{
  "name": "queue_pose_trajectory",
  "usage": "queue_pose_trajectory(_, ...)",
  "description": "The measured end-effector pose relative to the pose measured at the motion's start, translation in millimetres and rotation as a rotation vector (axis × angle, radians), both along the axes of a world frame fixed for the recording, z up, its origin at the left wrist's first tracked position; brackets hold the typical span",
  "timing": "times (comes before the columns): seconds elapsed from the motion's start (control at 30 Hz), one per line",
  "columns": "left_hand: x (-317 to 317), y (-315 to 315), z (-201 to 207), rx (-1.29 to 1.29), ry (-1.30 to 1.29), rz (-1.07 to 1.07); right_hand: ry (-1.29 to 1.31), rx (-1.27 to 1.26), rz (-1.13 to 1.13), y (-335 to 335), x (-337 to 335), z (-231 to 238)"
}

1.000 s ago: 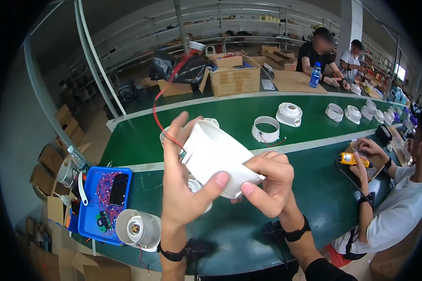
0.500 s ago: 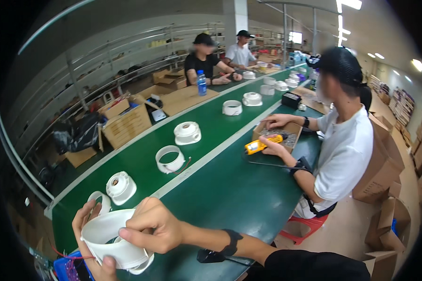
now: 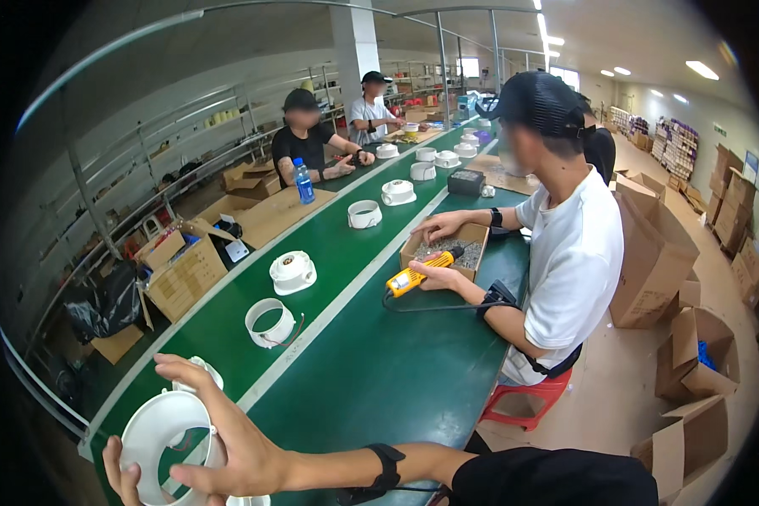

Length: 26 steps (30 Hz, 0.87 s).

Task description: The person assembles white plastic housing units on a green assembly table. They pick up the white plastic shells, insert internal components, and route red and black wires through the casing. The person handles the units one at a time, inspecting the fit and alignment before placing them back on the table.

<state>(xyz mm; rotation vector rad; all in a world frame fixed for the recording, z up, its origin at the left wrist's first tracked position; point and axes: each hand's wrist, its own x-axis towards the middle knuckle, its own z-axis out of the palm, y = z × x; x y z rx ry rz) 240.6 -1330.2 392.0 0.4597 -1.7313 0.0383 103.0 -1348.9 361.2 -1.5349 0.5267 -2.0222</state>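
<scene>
A white plastic ring (image 3: 133, 451) is held up at the lower left, its opening facing me. My right hand (image 3: 243, 445) reaches across from the right and grips its right side, thumb at the lower rim and a finger stretched past the top. At the ring's left side show curled fingertips of my left hand (image 3: 120, 474); the rest of it lies outside the picture. Through the opening I see green surface and a bit of red wire. A white housing (image 3: 201, 371) is partly hidden behind my right hand. Another white part (image 3: 249, 501) shows below my wrist.
Along the green conveyor belt (image 3: 228, 337) stand a white ring with red wire (image 3: 270, 324), a white round housing (image 3: 293, 272) and several more. At right a co-worker holds a yellow electric screwdriver (image 3: 413, 277) over a box of screws (image 3: 472, 253). Two people sit across the belt.
My right hand has gone from fingers pinched inside a ring to a wide grip on a ring's side. My left hand is mostly out of view. The view has swung right.
</scene>
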Motion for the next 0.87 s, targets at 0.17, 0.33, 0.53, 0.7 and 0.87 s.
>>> queue_pose_trajectory(0.17,-11.3,3.4,-3.9,-0.043,0.102,0.038,0.051,0.016,-0.034,3.7,2.7,5.9)
queue_pose_trajectory(0.33,-22.3,11.6,-3.2,-0.079,0.183,0.145,0.199,-0.026,0.096,8.4,-11.2,10.0)
queue_pose_trajectory(0.53,-13.7,14.0,3.1,-0.12,0.154,0.057,0.214,-0.137,0.195,6.7,-12.9,5.5)
queue_pose_trajectory(0.7,-4.6,14.1,2.9,-0.152,0.151,0.034,0.19,-0.187,0.227,3.0,-8.4,3.6)
queue_pose_trajectory(0.87,-1.6,12.7,1.3,-0.094,0.202,-0.085,0.105,-0.146,0.302,-0.4,-9.7,-0.9)
